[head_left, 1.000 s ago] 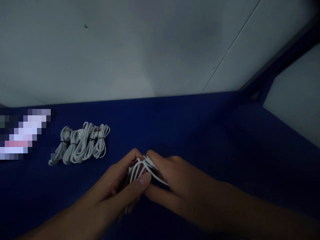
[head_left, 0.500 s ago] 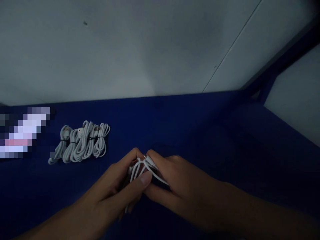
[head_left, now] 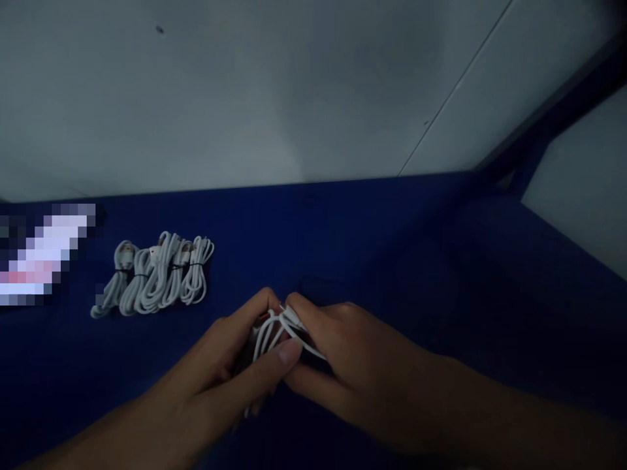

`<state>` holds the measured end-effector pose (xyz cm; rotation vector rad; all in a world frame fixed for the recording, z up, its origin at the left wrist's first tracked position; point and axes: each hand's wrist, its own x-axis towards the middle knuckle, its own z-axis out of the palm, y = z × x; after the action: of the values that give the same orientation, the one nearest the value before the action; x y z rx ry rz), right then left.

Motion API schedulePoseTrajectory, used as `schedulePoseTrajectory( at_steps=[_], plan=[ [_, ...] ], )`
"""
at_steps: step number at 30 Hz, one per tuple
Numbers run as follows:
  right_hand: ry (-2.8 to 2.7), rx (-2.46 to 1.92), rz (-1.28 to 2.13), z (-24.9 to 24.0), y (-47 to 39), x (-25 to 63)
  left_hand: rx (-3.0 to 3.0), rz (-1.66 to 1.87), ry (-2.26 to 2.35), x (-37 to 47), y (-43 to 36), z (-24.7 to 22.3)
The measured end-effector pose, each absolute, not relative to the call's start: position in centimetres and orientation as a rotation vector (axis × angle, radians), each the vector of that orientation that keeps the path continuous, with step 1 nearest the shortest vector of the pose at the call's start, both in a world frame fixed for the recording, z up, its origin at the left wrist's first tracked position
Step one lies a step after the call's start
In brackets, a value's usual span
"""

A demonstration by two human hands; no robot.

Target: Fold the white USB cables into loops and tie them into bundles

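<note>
A white charging cable (head_left: pixel 263 339), gathered into loops, is held between both hands above the blue surface. My left hand (head_left: pixel 215 372) is closed around the loops, its thumb lying across them. Close against it, my right hand (head_left: pixel 353 365) is closed on the cable's plug end (head_left: pixel 292 318), with a small metal tip showing near the index fingers. Part of the looped cable is hidden inside the hands. To the left lie several bundled white cables (head_left: pixel 159 274) side by side, with dark ties around them.
The blue tabletop (head_left: pixel 313 241) meets a pale grey wall (head_left: pixel 220 98) at the back. At the far left lies a bright pixelated object (head_left: pixel 53 241). A dark blue frame bar (head_left: pixel 539 137) rises at the right.
The view has shifted slightly, so the bundles and the wall edge sit a little higher. My left thumb has slid slightly to the right over the cable.
</note>
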<state>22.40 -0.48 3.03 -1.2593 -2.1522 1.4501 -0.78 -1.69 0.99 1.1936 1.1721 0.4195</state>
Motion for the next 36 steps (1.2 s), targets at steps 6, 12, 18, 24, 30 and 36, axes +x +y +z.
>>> schedulePoseTrajectory(
  at_steps=[6,12,18,24,30,36],
  plan=[
    [-2.169,-1.270,1.429,3.1,-0.4,22.3,1.172,0.441,1.146,-0.5,-1.7,1.4],
    [-2.188,-1.272,1.401,3.0,-0.5,22.3,1.199,0.462,1.100,-0.4,-1.5,1.4],
    [-2.223,-1.272,1.364,3.0,-0.3,22.2,1.200,0.433,1.127,-0.3,-1.6,1.8],
    [-2.248,-1.268,1.358,3.1,-0.3,22.1,1.191,0.456,1.161,-0.4,-1.6,1.6],
    [-2.255,-1.264,1.347,3.0,-0.3,22.2,1.211,0.426,1.124,-0.1,-1.4,1.9],
    [-2.268,-1.261,1.339,3.0,-0.3,22.2,1.210,0.401,1.158,0.2,-1.2,2.5]
  ],
)
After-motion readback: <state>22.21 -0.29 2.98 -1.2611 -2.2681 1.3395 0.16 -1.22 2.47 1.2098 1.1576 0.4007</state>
